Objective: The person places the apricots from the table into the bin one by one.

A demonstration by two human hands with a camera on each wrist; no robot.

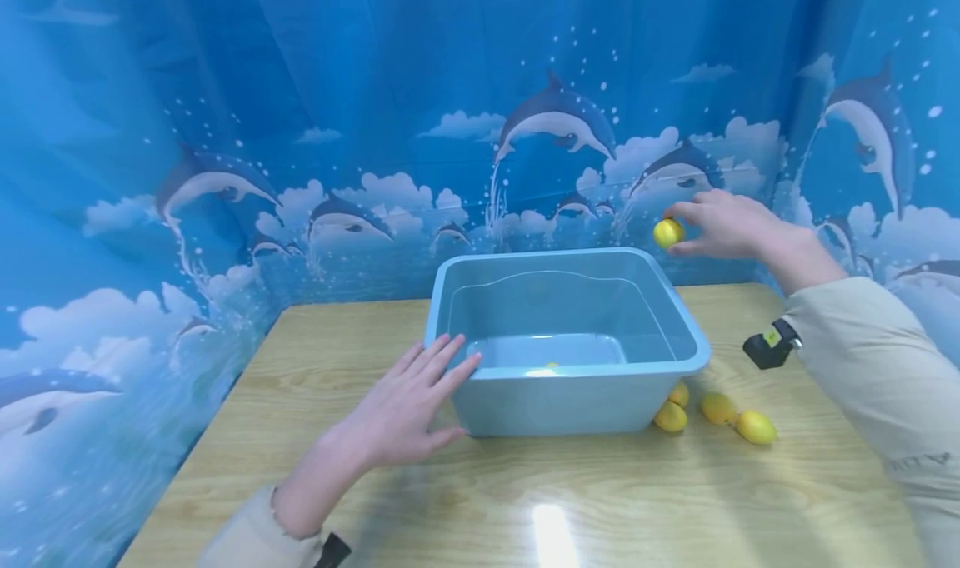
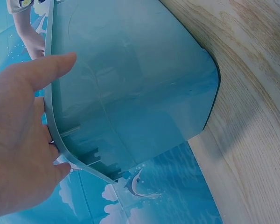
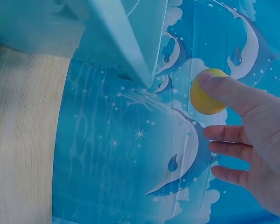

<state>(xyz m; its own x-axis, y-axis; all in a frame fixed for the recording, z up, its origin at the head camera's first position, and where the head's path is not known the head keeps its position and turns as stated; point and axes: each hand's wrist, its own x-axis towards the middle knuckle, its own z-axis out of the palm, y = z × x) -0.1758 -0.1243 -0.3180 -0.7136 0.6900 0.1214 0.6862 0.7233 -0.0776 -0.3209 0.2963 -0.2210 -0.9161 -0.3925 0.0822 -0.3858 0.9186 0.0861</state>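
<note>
In the head view my right hand [image 1: 723,228] pinches a yellow lemon [image 1: 668,233], raised beyond the back right corner of a blue plastic tub [image 1: 555,406]. The right wrist view shows the thumb on the lemon [image 3: 207,95], the other fingers stretched out below it. My left hand [image 1: 405,410] rests on the tub's front left rim with its fingers spread. From the left wrist, the thumb lies along the tub's outer wall [image 2: 140,93]. A sliver of yellow [image 1: 552,365] shows inside the tub, the remainder hidden by the front wall.
Several lemons lie on the wooden table [image 1: 337,368] by the tub's right side, among them one lemon [image 1: 756,427] farthest right and another lemon [image 1: 671,417] against the tub. A blue dolphin-print curtain [image 1: 375,135] hangs behind the table.
</note>
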